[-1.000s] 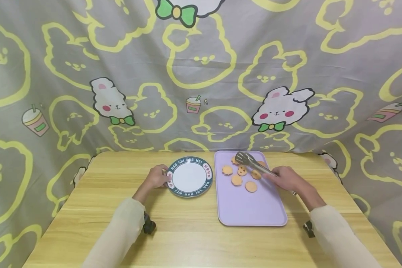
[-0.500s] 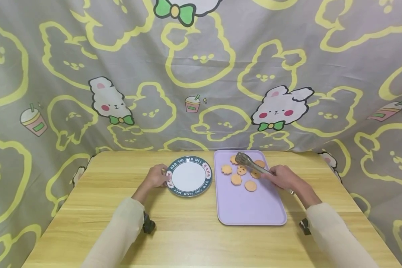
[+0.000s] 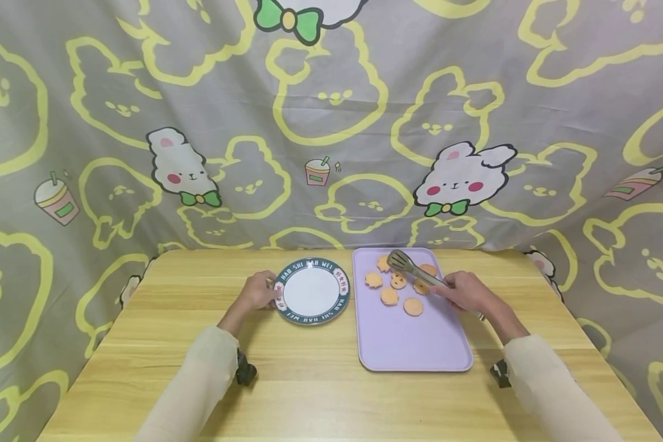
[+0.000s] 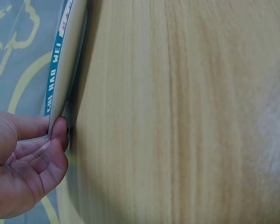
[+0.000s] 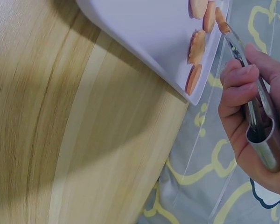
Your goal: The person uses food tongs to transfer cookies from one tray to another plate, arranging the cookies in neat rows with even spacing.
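My left hand (image 3: pixel 260 290) pinches the left rim of a round white plate (image 3: pixel 311 291) with a dark green lettered border. In the left wrist view the thumb lies on the plate's upper side, with fingers below. My right hand (image 3: pixel 465 291) grips metal tongs (image 3: pixel 420 273) with slotted heads, fingers wrapped round the arms. The tongs slant over several cookies (image 3: pixel 413 306) at the far end of a purple tray (image 3: pixel 414 350). Their heads are beside a scalloped cookie (image 3: pixel 383 264); whether they clasp it I cannot tell. In the right wrist view a cookie (image 5: pixel 221 21) shows at the tips.
Plate and tray lie side by side on a wooden table (image 3: pixel 304 387), a narrow gap between them. Behind the table hangs a grey curtain (image 3: pixel 243 123) with yellow outlines of cartoon animals. It also runs along both sides.
The tongs' two arms, visibly apart a second ago, have come together. My right forearm has shifted slightly left. My left hand and the plate stay in place.
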The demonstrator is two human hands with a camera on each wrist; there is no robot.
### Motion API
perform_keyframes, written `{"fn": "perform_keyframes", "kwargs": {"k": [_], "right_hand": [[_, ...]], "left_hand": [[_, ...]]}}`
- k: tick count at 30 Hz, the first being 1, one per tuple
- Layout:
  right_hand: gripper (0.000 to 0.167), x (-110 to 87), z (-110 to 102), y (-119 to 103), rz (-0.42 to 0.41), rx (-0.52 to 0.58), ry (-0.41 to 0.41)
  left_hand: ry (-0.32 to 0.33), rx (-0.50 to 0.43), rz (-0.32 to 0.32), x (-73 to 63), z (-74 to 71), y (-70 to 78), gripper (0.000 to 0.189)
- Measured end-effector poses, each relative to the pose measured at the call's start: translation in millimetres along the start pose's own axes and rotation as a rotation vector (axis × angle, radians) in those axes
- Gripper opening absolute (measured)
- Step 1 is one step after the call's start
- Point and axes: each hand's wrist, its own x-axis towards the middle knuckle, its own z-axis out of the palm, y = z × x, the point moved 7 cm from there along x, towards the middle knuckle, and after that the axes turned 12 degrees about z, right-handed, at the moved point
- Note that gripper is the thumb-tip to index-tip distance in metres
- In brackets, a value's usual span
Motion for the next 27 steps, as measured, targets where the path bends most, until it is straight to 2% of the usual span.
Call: {"fn": "perform_keyframes", "kwargs": {"k": [9,16,23,27], "right_hand": [[0.037,0.4,-0.8,-1.8,-0.021,0.01,0.025],[0.04,0.3,-2.8,-5.3,-0.026,0.038,0.002],[0.04,-2.3,-1.7,-35.1,-0.088,0.088,-0.036],[0.038,-0.1,9.6,-59.9,-0.122,0.104,-0.067]], "left_hand": [[0.007,-0.012,0.011,-0.2,-0.1,0.8,0.041],[0.007,-0.021,0.005,-0.7,-0.2,0.5,0.043],[0.004,-0.017,0.01,0.1,-0.6,0.8,0.045],[0.002,-0.017,-0.001,0.2,-0.6,0.4,0.044]]}}
